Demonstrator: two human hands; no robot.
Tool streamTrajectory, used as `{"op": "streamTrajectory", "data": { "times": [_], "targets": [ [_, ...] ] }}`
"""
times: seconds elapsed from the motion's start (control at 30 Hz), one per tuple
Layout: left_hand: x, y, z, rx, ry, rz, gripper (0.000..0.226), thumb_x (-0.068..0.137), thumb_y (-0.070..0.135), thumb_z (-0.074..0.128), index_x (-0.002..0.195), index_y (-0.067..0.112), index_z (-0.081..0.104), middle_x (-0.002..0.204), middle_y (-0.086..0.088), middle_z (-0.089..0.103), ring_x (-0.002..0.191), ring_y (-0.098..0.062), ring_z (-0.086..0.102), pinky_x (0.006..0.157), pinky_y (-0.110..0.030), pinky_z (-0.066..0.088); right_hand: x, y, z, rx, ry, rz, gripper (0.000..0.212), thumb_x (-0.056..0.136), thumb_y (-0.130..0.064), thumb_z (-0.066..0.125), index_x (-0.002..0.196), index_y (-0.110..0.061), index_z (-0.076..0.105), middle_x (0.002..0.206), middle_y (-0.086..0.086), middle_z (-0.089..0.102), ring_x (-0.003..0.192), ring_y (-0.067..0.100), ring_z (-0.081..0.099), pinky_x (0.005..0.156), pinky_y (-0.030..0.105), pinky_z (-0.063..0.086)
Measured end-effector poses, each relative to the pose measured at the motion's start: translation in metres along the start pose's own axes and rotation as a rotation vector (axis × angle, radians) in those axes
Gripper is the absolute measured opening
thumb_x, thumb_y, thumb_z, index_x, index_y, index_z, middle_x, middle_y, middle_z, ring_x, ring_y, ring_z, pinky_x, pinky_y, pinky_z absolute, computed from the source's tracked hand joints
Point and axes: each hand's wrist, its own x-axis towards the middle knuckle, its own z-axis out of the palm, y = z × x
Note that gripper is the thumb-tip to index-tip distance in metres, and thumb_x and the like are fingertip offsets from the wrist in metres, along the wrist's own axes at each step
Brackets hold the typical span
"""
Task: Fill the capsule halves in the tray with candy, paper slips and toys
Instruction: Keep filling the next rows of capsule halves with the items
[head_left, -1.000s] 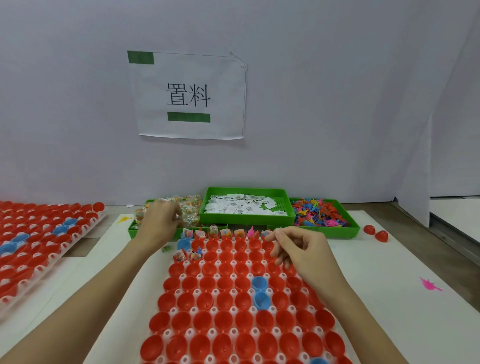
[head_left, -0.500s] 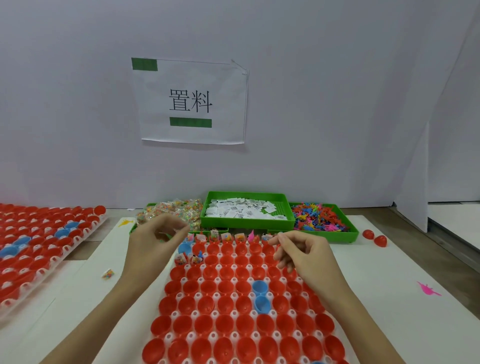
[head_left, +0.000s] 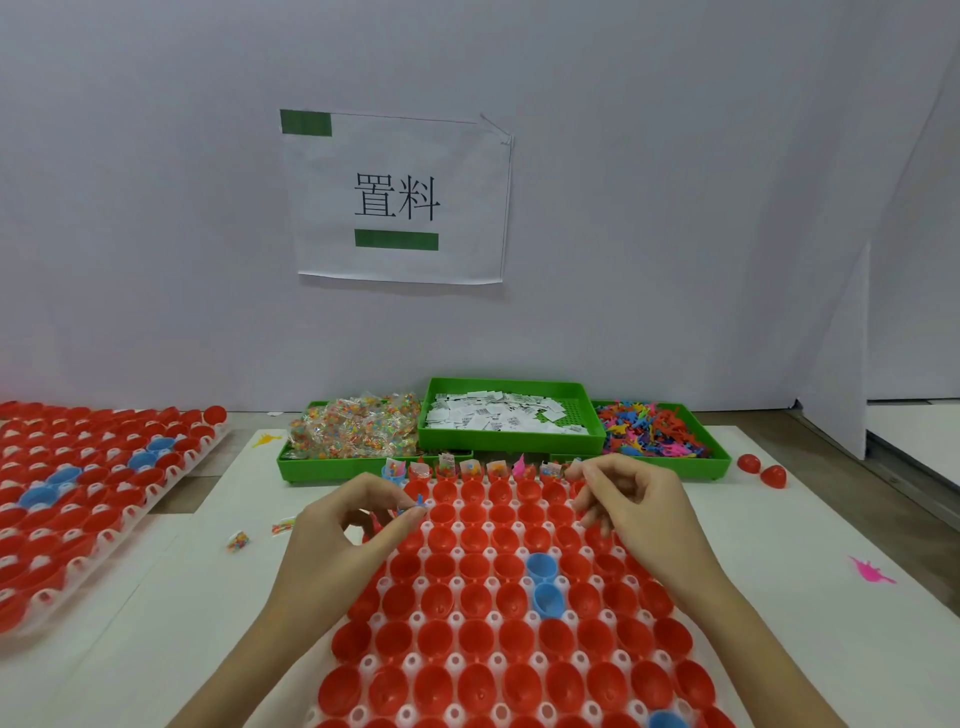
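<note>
The left hand (head_left: 332, 525) hovers over the upper left of the tray (head_left: 498, 670) of red and blue capsule halves (head_left: 470, 561), thumb and forefinger curled together; a small blue toy (head_left: 418, 502) shows right at the fingertips, though whether it is pinched cannot be told. The right hand (head_left: 636, 499) has its fingers curled by the tray's far right corner; what it holds, if anything, is hidden. Beyond both sets of fingers stand three green bins: candy (head_left: 358, 426), paper slips (head_left: 498, 415) and toys (head_left: 649, 428). Two candy packets (head_left: 239, 540) lie left of the left hand.
</note>
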Motion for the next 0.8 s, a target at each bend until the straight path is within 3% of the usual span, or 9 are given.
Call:
{"op": "streamTrajectory", "data": {
  "times": [0.13,0.23,0.33,0.43,0.53,0.67,0.8],
  "targets": [
    [0.0,0.002,-0.006,-0.032,-0.019,-0.012,0.008,0.082,0.023,0.083,0.088,0.026,0.077,0.087,0.001,0.075,0.074,-0.021,0.063,0.067,-0.032,0.052,0.009,0.001,0.001,-0.19,0.066,-0.058,0.019,0.101,-0.013,0.061,0.102,-0.026,0.075,0.081,-0.007,0.075,0.077,0.006,0.071,0.067,0.016,0.054],
    [0.001,0.006,-0.007,-0.086,-0.033,-0.039,0.007,0.084,0.019,0.081,0.089,0.023,0.079,0.09,0.0,0.077,0.081,-0.021,0.069,0.073,-0.034,0.055,0.023,-0.003,0.002,-0.438,0.093,-0.15,0.023,0.102,-0.012,0.058,0.112,-0.026,0.072,0.099,-0.013,0.073,0.091,-0.002,0.067,0.079,0.009,0.051],
    [0.0,0.01,-0.008,-0.11,-0.037,-0.041,0.008,0.087,0.02,0.076,0.093,0.023,0.079,0.092,0.002,0.079,0.088,-0.017,0.073,0.08,-0.031,0.057,0.049,-0.002,0.002,-0.65,0.049,-0.211,0.029,0.103,-0.005,0.053,0.124,-0.014,0.071,0.118,0.0,0.072,0.109,0.012,0.065,0.099,0.023,0.048],
    [0.0,0.012,-0.008,-0.106,-0.03,-0.028,0.014,0.089,0.009,0.075,0.093,0.022,0.079,0.092,0.002,0.079,0.089,-0.014,0.074,0.08,-0.024,0.057,0.08,0.004,0.0,-0.835,-0.045,-0.172,0.039,0.101,0.007,0.05,0.133,-0.01,0.066,0.133,0.009,0.066,0.124,0.024,0.06,0.107,0.032,0.045],
    [0.0,0.013,-0.009,-0.117,-0.012,-0.042,0.015,0.088,0.007,0.076,0.09,0.022,0.08,0.09,0.002,0.079,0.085,-0.013,0.074,0.074,-0.017,0.056,0.105,0.011,0.001,-0.994,-0.156,-0.102,0.053,0.094,0.019,0.05,0.138,-0.008,0.062,0.139,0.015,0.061,0.129,0.03,0.057,0.106,0.039,0.048],
    [0.0,0.012,-0.009,-0.174,-0.025,-0.088,0.017,0.089,0.005,0.075,0.089,0.022,0.08,0.09,-0.001,0.079,0.087,-0.017,0.074,0.078,-0.024,0.058,0.126,0.013,0.002,-0.921,-0.208,-0.032,0.024,0.103,-0.01,0.059,0.12,-0.001,0.073,0.13,0.015,0.069,0.11,0.027,0.068,0.096,0.035,0.053],
    [-0.002,0.015,-0.008,-0.184,-0.049,-0.093,0.018,0.089,0.008,0.075,0.089,0.025,0.08,0.091,-0.001,0.079,0.089,-0.018,0.075,0.081,-0.026,0.058,0.141,0.005,0.004,-0.899,-0.293,0.09,0.026,0.1,-0.02,0.066,0.11,0.001,0.076,0.129,0.013,0.07,0.106,0.028,0.07,0.093,0.037,0.055]
  ]
}}
